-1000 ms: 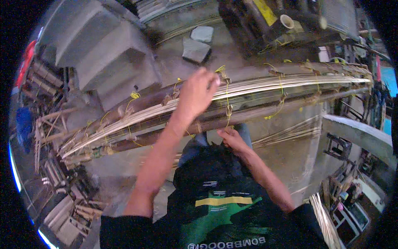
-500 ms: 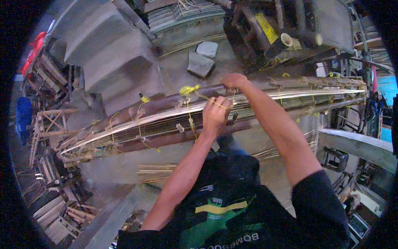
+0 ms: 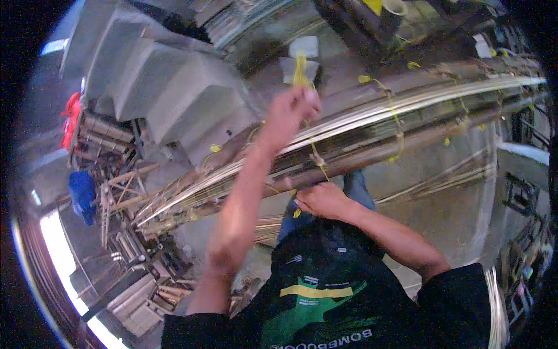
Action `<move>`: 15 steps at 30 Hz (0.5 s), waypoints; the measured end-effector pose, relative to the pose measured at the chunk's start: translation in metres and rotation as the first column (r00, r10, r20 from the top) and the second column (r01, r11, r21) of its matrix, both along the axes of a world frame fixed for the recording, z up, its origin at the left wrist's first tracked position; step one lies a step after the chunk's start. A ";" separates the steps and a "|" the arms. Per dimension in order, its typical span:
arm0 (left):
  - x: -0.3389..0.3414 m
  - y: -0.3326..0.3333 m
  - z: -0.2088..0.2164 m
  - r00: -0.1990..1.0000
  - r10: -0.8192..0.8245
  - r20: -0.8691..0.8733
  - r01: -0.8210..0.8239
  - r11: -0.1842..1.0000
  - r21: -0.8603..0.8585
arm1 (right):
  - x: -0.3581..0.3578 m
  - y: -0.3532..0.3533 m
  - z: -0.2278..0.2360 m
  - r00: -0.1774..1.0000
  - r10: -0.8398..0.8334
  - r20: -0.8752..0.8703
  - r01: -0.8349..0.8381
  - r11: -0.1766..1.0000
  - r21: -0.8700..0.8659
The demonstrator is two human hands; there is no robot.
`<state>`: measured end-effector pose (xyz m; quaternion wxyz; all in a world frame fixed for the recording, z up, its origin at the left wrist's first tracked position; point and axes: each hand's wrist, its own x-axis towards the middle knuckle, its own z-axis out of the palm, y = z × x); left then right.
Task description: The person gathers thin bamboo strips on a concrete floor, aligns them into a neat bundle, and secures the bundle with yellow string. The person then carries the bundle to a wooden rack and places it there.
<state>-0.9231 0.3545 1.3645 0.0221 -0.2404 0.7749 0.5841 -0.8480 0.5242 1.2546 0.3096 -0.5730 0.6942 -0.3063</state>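
Note:
A long rack of two brown poles [image 3: 372, 152] runs slantwise before me, with a bundle of pale thin strips [image 3: 360, 120] stretched along it. Yellow cord ties cross the strips at intervals. Raised over the far pole is my left hand [image 3: 290, 113], blurred, its fingers closed on yellow cord [image 3: 300, 72] whose bunched part shows just beyond the fingers. My right hand [image 3: 324, 200] is beside the near pole, close to my body, fingers curled. A bit of yellow shows under its fingertips, but what it grips is hidden.
Beyond the rack lie two grey blocks [image 3: 300, 68] on the floor and large grey stepped forms [image 3: 192, 87]. Long thin sticks [image 3: 433, 177] lie on the near side. At the left stand a wooden trestle [image 3: 125, 192], stacked timber and a blue item [image 3: 82, 195].
The view has shifted. My right hand has come from the far pole back to the near side. My left hand has risen outward past the far pole with the yellow cord.

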 end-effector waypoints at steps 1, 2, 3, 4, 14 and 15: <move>-0.023 -0.016 -0.019 0.997 0.059 0.039 -0.059 0.998 0.005 | -0.006 0.001 0.003 0.998 0.061 -0.017 -0.060 0.996 0.062; -0.040 -0.033 -0.048 0.990 0.114 0.076 -0.115 0.993 0.008 | -0.010 -0.003 0.007 0.992 0.120 -0.031 -0.115 0.985 0.127; -0.033 -0.055 -0.099 0.989 0.087 0.117 -0.075 0.992 -0.103 | -0.009 -0.009 0.013 0.982 0.188 -0.033 -0.179 0.966 0.186; -0.031 -0.071 -0.141 0.987 0.054 0.154 -0.020 0.978 -0.210 | -0.003 -0.010 0.010 0.991 0.121 -0.057 -0.125 0.989 -0.072; -0.029 -0.036 -0.125 0.960 0.280 0.011 -0.264 0.889 0.375 | -0.050 0.118 -0.055 -0.478 -0.406 0.779 0.861 -0.040 0.508; -0.031 -0.034 -0.120 0.958 0.287 0.012 -0.275 0.905 0.323 | -0.058 0.120 -0.059 -0.446 -0.409 0.796 0.884 -0.060 0.464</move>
